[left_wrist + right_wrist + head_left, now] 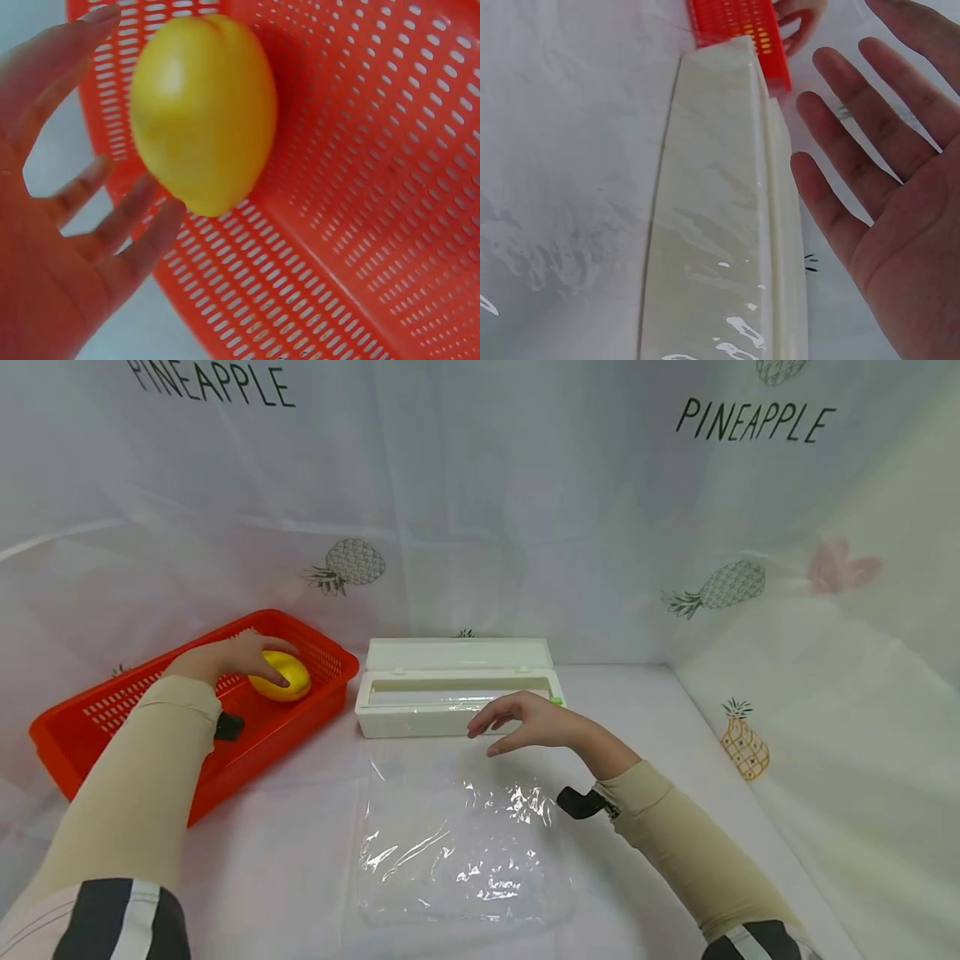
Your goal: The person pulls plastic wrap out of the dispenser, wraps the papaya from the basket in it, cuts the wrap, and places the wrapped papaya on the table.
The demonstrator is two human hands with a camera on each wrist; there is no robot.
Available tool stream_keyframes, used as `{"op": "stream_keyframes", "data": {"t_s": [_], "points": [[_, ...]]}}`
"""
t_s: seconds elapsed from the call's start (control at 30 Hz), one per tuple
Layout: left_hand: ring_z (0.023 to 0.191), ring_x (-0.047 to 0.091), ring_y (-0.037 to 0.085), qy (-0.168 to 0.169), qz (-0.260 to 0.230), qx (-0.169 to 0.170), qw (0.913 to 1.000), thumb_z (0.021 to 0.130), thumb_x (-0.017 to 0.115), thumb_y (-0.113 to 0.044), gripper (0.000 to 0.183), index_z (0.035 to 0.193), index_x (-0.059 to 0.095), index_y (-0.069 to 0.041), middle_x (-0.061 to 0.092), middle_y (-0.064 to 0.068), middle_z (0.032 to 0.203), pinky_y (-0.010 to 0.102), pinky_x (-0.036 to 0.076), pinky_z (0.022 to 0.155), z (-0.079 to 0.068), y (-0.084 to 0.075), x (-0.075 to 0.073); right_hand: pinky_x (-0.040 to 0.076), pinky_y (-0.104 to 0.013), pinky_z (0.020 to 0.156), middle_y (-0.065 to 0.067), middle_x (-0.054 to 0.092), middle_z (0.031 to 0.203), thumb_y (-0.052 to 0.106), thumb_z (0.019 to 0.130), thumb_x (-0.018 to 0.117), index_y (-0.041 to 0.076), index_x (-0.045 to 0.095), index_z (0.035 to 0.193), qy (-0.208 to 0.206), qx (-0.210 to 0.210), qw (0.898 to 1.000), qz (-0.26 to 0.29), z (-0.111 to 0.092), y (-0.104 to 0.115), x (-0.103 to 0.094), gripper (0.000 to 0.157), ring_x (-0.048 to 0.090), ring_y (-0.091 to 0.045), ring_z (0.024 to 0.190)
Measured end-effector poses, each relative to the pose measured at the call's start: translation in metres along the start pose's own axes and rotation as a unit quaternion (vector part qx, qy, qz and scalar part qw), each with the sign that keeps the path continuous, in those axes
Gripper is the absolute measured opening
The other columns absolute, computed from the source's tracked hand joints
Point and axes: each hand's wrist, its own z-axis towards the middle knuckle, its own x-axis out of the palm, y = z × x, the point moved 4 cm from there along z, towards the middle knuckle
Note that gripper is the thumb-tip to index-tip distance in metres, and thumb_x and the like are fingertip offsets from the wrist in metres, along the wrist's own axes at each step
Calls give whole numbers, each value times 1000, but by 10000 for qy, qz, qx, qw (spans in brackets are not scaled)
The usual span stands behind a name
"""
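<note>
Striped sleeve (108,917), left hand (231,656) spread at yellow fruit (202,112), right hand (534,723) relaxed

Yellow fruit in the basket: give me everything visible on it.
The yellow fruit is a smooth, glossy oval, creased at one end and tapering to a blunt tip at the other; exact kind unclear. It looks whole and unwrapped, lying in the red perforated basket, near its far right end. The left hand is over and beside it, fingers apart; contact is hard to confirm.

Curtained booth (847,710), white tabletop (285,868), cloth walls (480,485) (pineapple-printed)
</note>
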Motion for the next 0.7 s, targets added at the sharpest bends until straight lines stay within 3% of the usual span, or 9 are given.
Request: {"op": "stream_keyframes", "data": {"t_s": [0.17,0.33,0.53,0.7], "points": [[128,8,59,302,-112,-141,9994,82,75,-24,77,144,38,1,11,40,143,75,29,95,12,10,5,44,-48,99,-2,69,114,9,81,78,4,67,118,-3,42,10000,19,-2,-4,1,38,61,-24,111],[129,9,59,738,-323,-283,9963,81,78,-26,85,147,32,2,14,37,145,74,27,97,18,20,13,43,-51,100,-5,68,115,9,82,78,3,67,119,58,43,9999,75,-3,-10,5,38,61,-28,112],[123,13,61,559,273,-444,9971,77,81,-26,87,146,35,2,16,39,137,74,33,92,17,25,15,42,-55,99,-4,68,114,8,83,77,2,66,118,59,43,9999,100,-1,-15,7,38,60,-35,112],[118,13,62,544,221,-745,9955,74,84,-29,82,140,45,0,14,42,132,73,37,88,11,29,12,41,-54,100,-5,68,115,6,82,77,-1,66,119,48,51,9998,172,2,-15,7,39,59,-36,113]]}}
